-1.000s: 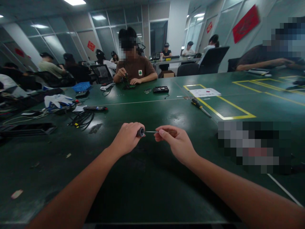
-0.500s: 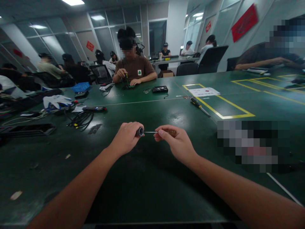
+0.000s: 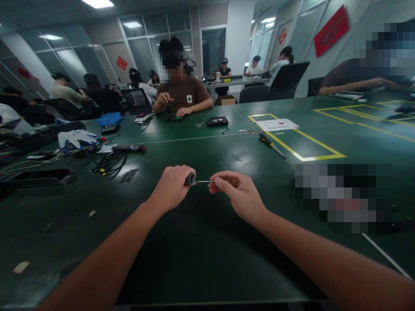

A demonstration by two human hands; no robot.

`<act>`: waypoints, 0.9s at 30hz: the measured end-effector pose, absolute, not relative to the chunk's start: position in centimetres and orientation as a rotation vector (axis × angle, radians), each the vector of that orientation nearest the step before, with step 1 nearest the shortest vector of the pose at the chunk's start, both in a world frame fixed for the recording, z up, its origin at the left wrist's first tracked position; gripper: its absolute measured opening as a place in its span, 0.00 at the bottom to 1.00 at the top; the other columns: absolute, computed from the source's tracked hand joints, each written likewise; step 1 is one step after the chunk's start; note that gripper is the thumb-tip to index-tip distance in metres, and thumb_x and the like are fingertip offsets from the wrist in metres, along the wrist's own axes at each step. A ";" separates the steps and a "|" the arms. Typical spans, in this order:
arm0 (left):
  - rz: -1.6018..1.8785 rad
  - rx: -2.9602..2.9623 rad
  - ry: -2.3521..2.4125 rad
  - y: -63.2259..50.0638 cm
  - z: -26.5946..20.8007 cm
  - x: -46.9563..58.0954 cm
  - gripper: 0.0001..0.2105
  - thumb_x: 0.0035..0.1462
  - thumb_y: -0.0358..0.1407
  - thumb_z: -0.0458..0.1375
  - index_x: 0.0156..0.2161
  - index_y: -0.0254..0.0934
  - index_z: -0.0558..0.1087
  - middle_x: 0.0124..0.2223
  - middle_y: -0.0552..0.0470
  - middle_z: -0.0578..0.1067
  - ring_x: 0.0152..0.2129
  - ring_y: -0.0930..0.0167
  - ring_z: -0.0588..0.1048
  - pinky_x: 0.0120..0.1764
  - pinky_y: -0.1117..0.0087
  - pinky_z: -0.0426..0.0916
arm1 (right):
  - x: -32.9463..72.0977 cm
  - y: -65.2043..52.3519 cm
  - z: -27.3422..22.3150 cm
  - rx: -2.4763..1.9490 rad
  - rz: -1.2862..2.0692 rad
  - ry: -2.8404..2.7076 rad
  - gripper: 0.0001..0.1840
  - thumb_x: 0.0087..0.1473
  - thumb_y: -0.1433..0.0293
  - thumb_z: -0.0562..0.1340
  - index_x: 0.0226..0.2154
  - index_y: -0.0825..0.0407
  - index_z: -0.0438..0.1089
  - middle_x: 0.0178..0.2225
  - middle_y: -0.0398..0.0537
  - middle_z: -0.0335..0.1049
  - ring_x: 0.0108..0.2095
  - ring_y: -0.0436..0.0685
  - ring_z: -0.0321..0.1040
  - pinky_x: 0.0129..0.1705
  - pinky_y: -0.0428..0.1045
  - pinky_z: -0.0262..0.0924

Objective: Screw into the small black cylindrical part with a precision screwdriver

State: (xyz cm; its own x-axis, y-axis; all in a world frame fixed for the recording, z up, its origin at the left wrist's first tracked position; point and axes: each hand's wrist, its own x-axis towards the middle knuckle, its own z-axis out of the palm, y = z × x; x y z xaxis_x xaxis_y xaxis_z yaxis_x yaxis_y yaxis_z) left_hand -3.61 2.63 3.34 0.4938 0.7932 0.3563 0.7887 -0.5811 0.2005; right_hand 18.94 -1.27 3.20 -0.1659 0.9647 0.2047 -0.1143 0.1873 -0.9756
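My left hand [image 3: 172,186] is wrapped round a dark cylindrical piece [image 3: 190,179] whose round, hollow-looking end faces me. Most of that piece is hidden by the fingers. Opposite it, my right hand [image 3: 241,192] grips a screwdriver [image 3: 232,181] by its brownish handle. The thin metal shaft points left and its tip reaches the side of the dark piece. Whether the tip sits in a screw I cannot tell. Both hands are above the green table [image 3: 194,259], near its middle.
Another screwdriver [image 3: 271,145] lies ahead to the right, by a paper sheet [image 3: 277,125]. To the left are a black cable [image 3: 110,164], a dark rod [image 3: 128,148] and white gloves [image 3: 78,139]. A co-worker [image 3: 183,93] sits opposite, working on small parts.
My hands stay almost in place; the right fingers and screwdriver handle have shifted very slightly. The co-worker's raised hand has moved a little.
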 end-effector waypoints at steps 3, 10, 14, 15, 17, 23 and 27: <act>0.652 2.723 1.435 2.7 3.3 -3.6 0.04 0.63 0.29 0.59 0.42 0.39 0.72 0.38 0.52 0.76 0.37 0.64 0.74 0.43 0.61 0.61 | 18.9 -1.2 3.0 -0.903 1.231 -1.354 0.10 0.55 0.62 0.70 0.36 0.52 0.79 0.32 0.47 0.81 0.33 0.55 0.78 0.42 0.54 0.73; 0.672 2.716 1.418 2.7 3.2 -3.7 0.05 0.63 0.28 0.59 0.42 0.39 0.71 0.39 0.53 0.77 0.38 0.64 0.74 0.43 0.60 0.60 | 19.0 -1.1 2.8 -0.876 1.214 -1.345 0.09 0.55 0.63 0.69 0.36 0.51 0.79 0.31 0.47 0.81 0.33 0.55 0.78 0.41 0.54 0.73; 0.683 2.711 1.420 2.8 3.1 -3.8 0.04 0.63 0.29 0.60 0.42 0.39 0.71 0.38 0.53 0.77 0.37 0.64 0.74 0.43 0.60 0.61 | 19.0 -1.0 2.9 -0.878 1.206 -1.332 0.09 0.55 0.62 0.70 0.36 0.51 0.79 0.31 0.47 0.81 0.32 0.55 0.78 0.41 0.54 0.73; 0.687 2.707 1.420 2.8 3.1 -3.8 0.04 0.63 0.29 0.60 0.41 0.39 0.71 0.38 0.53 0.77 0.37 0.64 0.74 0.43 0.60 0.61 | 19.0 -1.0 2.8 -0.881 1.203 -1.331 0.09 0.56 0.62 0.69 0.36 0.51 0.79 0.31 0.47 0.81 0.33 0.56 0.78 0.41 0.54 0.73; 0.688 2.704 1.417 2.8 3.1 -3.8 0.04 0.63 0.29 0.60 0.41 0.39 0.71 0.38 0.53 0.77 0.37 0.64 0.74 0.43 0.60 0.61 | 19.1 -0.9 2.7 -0.887 1.202 -1.341 0.09 0.56 0.63 0.69 0.36 0.51 0.79 0.32 0.47 0.81 0.33 0.56 0.78 0.42 0.54 0.72; 0.699 2.696 1.426 2.6 3.3 -3.7 0.03 0.63 0.30 0.61 0.42 0.39 0.71 0.39 0.53 0.76 0.38 0.65 0.74 0.43 0.60 0.61 | 19.1 -0.9 2.6 -0.894 1.184 -1.355 0.10 0.57 0.63 0.68 0.38 0.51 0.79 0.32 0.48 0.81 0.33 0.56 0.78 0.42 0.55 0.72; 0.672 2.698 1.428 2.5 3.5 -3.5 0.03 0.64 0.29 0.60 0.41 0.39 0.72 0.38 0.53 0.76 0.37 0.65 0.74 0.43 0.60 0.61 | 19.1 -1.1 2.7 -0.899 1.205 -1.347 0.10 0.56 0.63 0.69 0.37 0.52 0.79 0.32 0.48 0.81 0.33 0.56 0.78 0.42 0.55 0.72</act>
State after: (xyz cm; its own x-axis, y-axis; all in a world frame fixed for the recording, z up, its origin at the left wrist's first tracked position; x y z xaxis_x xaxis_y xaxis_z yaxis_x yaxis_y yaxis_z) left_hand -3.55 2.51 3.51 0.4902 0.7921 0.3638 0.7853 -0.5824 0.2099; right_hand 19.12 -1.06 2.73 -0.1483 0.9641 0.2202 -0.1122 0.2049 -0.9723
